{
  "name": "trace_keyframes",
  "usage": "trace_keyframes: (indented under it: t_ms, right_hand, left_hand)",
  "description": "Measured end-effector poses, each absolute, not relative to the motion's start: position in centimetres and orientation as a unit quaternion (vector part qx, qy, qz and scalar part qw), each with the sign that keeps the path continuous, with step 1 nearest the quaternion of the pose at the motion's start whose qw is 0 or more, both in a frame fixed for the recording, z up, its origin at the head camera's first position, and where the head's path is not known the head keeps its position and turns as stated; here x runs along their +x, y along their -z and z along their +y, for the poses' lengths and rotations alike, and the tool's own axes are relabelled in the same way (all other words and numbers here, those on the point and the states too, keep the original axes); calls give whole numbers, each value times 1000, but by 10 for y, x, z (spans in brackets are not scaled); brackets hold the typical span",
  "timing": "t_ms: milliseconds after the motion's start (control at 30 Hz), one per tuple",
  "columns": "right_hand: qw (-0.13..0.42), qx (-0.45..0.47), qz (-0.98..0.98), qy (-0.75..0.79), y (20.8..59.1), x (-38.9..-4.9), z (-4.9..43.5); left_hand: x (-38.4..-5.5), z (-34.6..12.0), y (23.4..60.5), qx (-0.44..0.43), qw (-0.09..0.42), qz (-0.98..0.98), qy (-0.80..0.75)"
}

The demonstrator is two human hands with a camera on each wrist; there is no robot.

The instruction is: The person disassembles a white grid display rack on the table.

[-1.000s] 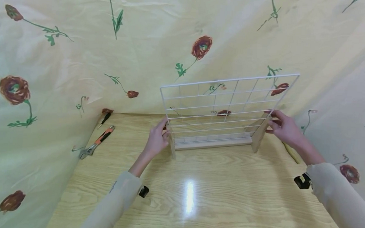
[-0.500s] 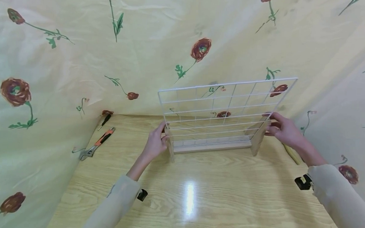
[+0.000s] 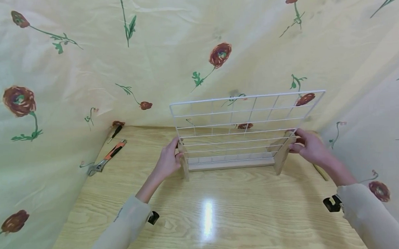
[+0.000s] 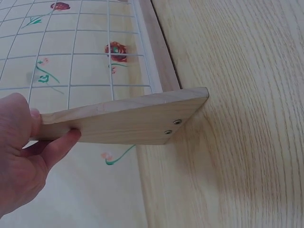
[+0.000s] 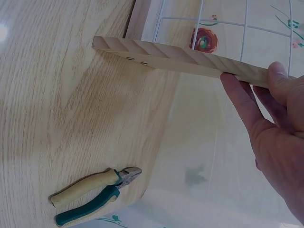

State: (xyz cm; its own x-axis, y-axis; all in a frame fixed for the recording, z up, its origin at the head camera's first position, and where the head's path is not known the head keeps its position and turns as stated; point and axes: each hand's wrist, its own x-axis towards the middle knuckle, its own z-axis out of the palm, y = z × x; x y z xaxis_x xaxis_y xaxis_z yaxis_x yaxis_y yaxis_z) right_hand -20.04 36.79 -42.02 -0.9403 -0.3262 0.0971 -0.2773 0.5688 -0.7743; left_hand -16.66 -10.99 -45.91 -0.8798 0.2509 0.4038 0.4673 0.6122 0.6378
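A small rack has a white wire grid (image 3: 246, 97) leaning up and back between two wooden side panels, with a wooden crossbar (image 3: 231, 166) low between them. My left hand (image 3: 167, 160) grips the upper part of the left panel (image 4: 118, 116), thumb on one face and fingers on the other. On the opposite side, my right hand (image 3: 311, 147) holds the upper end of the right panel (image 5: 185, 59) between thumb and fingers. Two metal screw heads (image 4: 174, 126) show on the left panel's outer face. The panels' lower ends meet the wood-grain tabletop.
An adjustable wrench (image 3: 107, 158) with orange-and-black handle lies on the left, below a black-handled screwdriver (image 3: 115, 132). Cutting pliers (image 5: 122, 178) with cream-and-green handles lie beyond the right panel. Flower-printed sheeting (image 3: 162, 57) rises behind the table (image 3: 249, 214) and along both sides.
The rack has shifted a little toward me and slightly left, both hands moving along with it and keeping their grip. The wrench and screwdriver stay put.
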Motion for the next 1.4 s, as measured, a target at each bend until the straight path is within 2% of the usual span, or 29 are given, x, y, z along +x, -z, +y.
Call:
trace_keyframes:
  t_ms: [700, 1400]
  right_hand:
    - [5, -198, 897, 394, 422, -189, 361]
    - [-1, -214, 892, 397, 423, -180, 352]
  left_hand:
    - [-149, -120, 458, -201, 125, -887, 397]
    - [-126, -129, 460, -217, 157, -878, 397]
